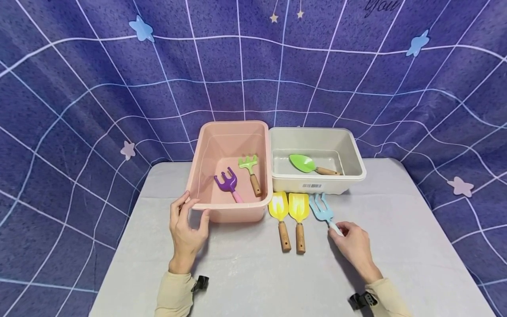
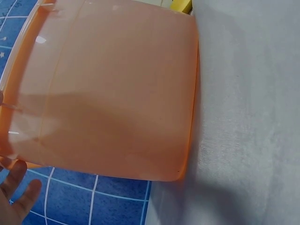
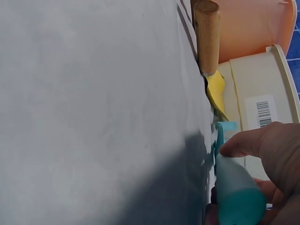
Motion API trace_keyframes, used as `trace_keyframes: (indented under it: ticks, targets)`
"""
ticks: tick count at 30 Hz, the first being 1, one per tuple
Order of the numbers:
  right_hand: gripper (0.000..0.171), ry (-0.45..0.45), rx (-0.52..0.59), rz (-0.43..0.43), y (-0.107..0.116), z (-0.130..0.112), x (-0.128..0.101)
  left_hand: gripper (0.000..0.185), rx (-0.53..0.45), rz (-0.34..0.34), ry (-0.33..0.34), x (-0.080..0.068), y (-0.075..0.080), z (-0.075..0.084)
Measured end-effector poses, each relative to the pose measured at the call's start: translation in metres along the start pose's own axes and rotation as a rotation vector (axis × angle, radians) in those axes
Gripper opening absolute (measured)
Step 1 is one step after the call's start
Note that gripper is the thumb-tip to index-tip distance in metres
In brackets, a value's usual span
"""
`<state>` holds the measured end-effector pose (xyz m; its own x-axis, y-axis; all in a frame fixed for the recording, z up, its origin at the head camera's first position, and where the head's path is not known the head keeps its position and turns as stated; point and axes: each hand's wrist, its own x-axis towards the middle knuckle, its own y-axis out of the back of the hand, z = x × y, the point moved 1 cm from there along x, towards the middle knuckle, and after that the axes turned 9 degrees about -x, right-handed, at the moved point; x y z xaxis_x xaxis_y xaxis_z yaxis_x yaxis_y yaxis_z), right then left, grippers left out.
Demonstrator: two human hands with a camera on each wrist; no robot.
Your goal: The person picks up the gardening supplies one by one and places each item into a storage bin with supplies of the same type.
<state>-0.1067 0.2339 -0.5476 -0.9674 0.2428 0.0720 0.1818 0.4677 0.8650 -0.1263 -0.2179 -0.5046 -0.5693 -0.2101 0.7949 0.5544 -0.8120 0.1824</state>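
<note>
My left hand (image 1: 192, 209) grips the front left corner of a pink bin (image 1: 233, 145), fingers on its side and thumb on the front rim. In the left wrist view the pink bin's wall (image 2: 112, 93) fills the frame and only my fingertips (image 2: 16, 197) show. Inside the bin lie a purple fork (image 1: 227, 182) and a green rake (image 1: 249, 167). My right hand (image 1: 336, 229) pinches the handle of a blue fork (image 1: 321, 210) lying on the table. The right wrist view shows its teal handle (image 3: 236, 192) between my fingers (image 3: 262, 140).
A white bin (image 1: 317, 185) beside the pink one holds a green trowel (image 1: 303, 164). Two yellow shovels (image 1: 289, 209) with wooden handles lie side by side left of the blue fork. The grey table (image 1: 245, 281) stands before a purple grid cloth.
</note>
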Motion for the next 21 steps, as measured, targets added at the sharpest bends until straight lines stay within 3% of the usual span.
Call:
trace_keyframes:
  ticks: [11, 21]
  targets:
    - [0.016, 0.036, 0.021, 0.120, 0.002, 0.006, 0.000, 0.038, 0.008, 0.002, 0.006, 0.000, 0.001, 0.001]
    - [0.019, 0.024, 0.026, 0.138, 0.012, 0.006, 0.000, 0.038, 0.005, -0.003, 0.004, 0.000, 0.001, 0.002]
